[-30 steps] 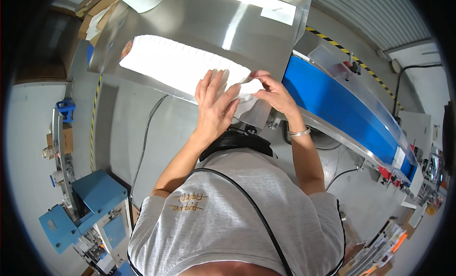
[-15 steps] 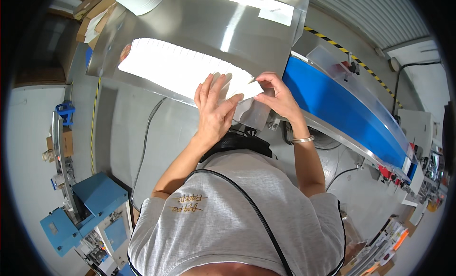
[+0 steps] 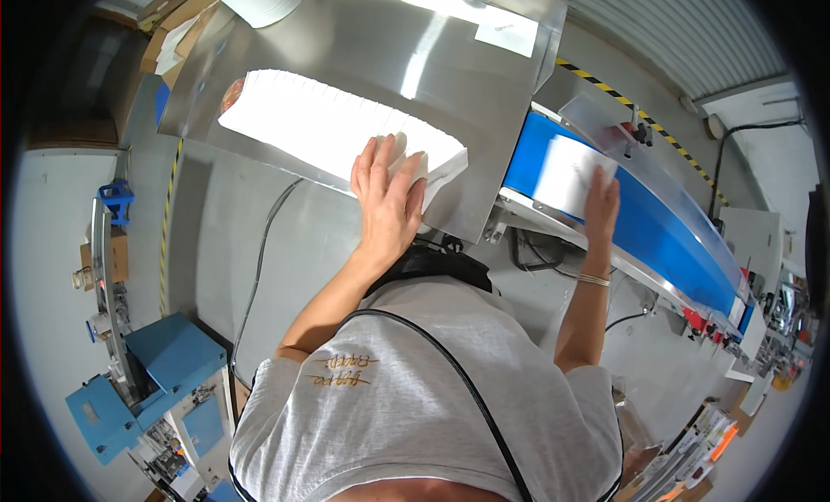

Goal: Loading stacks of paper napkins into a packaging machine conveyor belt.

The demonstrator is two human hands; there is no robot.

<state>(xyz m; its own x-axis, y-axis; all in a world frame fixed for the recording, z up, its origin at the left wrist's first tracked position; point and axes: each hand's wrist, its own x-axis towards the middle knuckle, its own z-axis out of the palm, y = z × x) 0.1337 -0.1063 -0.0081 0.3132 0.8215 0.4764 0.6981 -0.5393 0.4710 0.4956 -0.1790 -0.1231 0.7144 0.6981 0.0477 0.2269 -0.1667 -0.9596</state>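
A long row of white, flat, sheet-like pieces (image 3: 320, 117) leans in a fanned stack along the near edge of a metal table. My left hand (image 3: 386, 195) rests against the right part of this row, fingers stretched and spread. Over the blue conveyor belt to the right, my right hand (image 3: 603, 206) grips the right edge of a single white sheet (image 3: 564, 175). Both that hand and the sheet are a little blurred. The thumb of my right hand is hidden, and the sheet's printed side shows only faintly.
The steel table (image 3: 363, 44) carries a white paper (image 3: 507, 35) and a white round container (image 3: 259, 0) at its far side. The blue belt (image 3: 670, 212) runs rightward, with a clear guard (image 3: 596, 117) along its far edge. A reddish object (image 3: 232, 94) touches the row's left end.
My right hand has moved right, from the end of the row to the blue belt, taking one white sheet with it. My left hand stays on the row.
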